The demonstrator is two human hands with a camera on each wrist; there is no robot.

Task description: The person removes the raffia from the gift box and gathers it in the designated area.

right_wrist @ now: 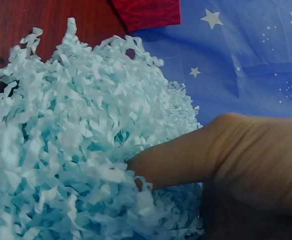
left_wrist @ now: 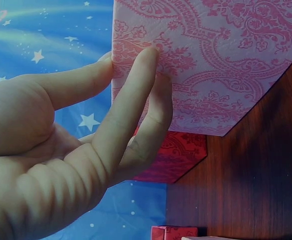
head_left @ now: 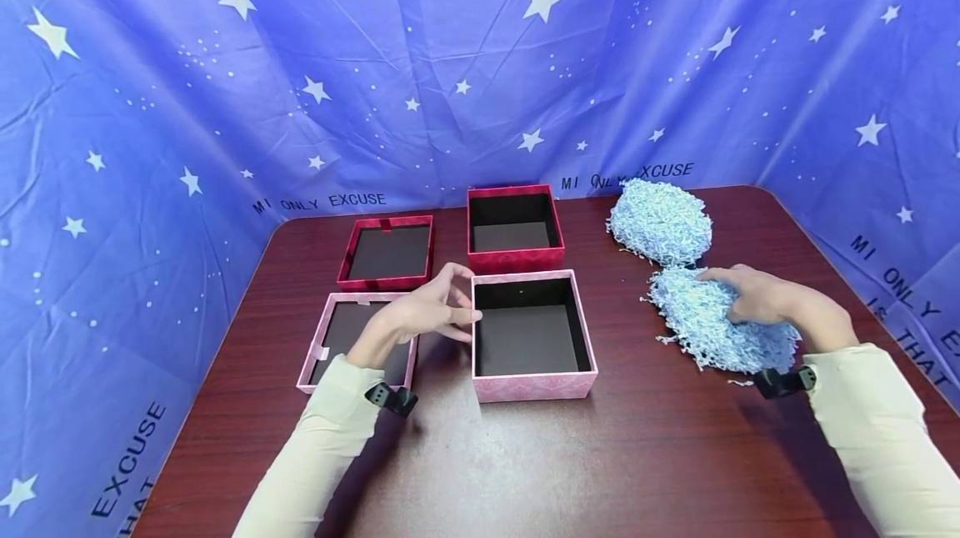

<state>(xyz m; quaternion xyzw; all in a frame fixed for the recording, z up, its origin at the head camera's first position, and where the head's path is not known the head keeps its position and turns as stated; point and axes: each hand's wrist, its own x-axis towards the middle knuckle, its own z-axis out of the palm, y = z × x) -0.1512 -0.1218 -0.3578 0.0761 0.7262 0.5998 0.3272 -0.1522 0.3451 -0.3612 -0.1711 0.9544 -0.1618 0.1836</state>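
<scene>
A pink patterned box (head_left: 534, 388) with a dark inside stands without its lid in the middle of the table. My left hand (head_left: 427, 313) pinches its left wall, thumb over the rim and fingers against the outer face. Up close in the left wrist view, those fingers lie on the box's floral paper (left_wrist: 216, 65). To the right, my right hand (head_left: 776, 304) grips into the nearer heap of pale blue shredded paper (head_left: 693, 321). In the right wrist view the thumb sinks into the shreds (right_wrist: 75, 125), and the other fingers are hidden.
Behind the pink box stands an open red box (head_left: 517, 259). A red lid (head_left: 390, 253) lies upturned at the back left, with a pink lid (head_left: 318, 350) in front of it, partly under my left arm. Another shredded paper heap (head_left: 660, 221) sits at the back right, near the starry curtain (head_left: 450, 46).
</scene>
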